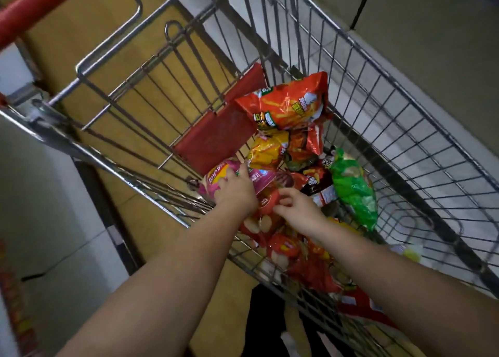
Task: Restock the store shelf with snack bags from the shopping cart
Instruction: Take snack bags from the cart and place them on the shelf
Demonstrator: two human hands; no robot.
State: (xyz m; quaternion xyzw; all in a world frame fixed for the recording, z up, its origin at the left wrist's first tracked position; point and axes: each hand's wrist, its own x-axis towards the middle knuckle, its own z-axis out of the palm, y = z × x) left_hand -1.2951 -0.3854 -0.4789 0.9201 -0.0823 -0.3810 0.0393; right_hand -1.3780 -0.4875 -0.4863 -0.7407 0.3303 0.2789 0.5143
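Note:
The wire shopping cart (378, 92) holds several snack bags. My left hand (237, 189) lies on a pink chip bag (216, 179) at the cart's near left side, fingers curled over its top. My right hand (299, 211) is beside it, fingers curled at a red chip bag (266, 216); the grip itself is unclear. An orange-red bag (286, 105) stands highest at the back, with a yellow bag (266, 150) under it. A green bag (353, 189) leans on the right. More red bags (310, 265) lie nearer me. The store shelf is out of view.
The cart's red child-seat flap (216, 132) stands behind the bags, and its red handle (35, 8) is at top left. A tan floor shows through the wires. Grey surfaces flank the cart on both sides. Blurred red packaging (13, 289) sits at the left edge.

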